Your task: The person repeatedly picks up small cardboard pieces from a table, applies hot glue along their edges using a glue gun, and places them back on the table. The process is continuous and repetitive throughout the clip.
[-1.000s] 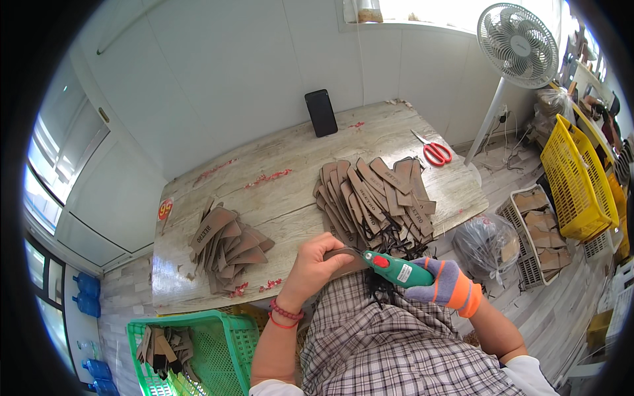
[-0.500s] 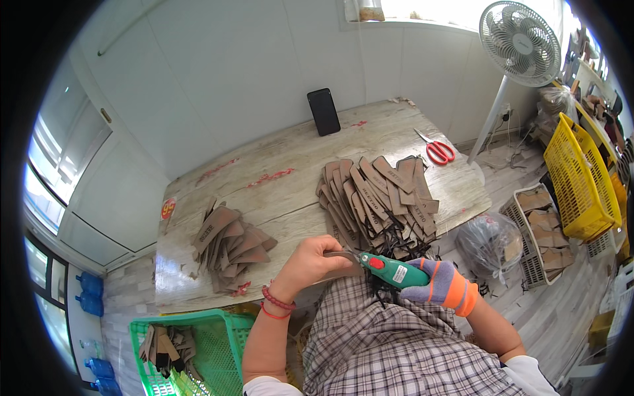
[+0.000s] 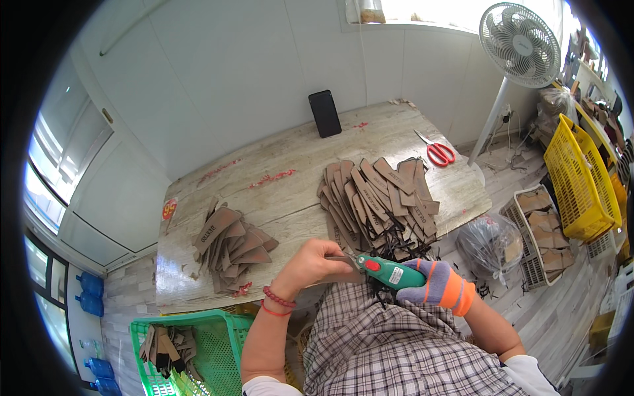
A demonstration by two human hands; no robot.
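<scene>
Moved slightly leftward since the earlier frame: green tool, clasped in gloved right hand. Clamped in bare left hand: brown piece, beside the tabletop's near edge, tool tip close against it, suggesting work further along that piece.

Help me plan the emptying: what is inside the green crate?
Inside the green crate, brown pieces, some with black parts, lie in a heap. Whatever is beneath them is covered, and the crate's near end runs out of the picture.
</scene>
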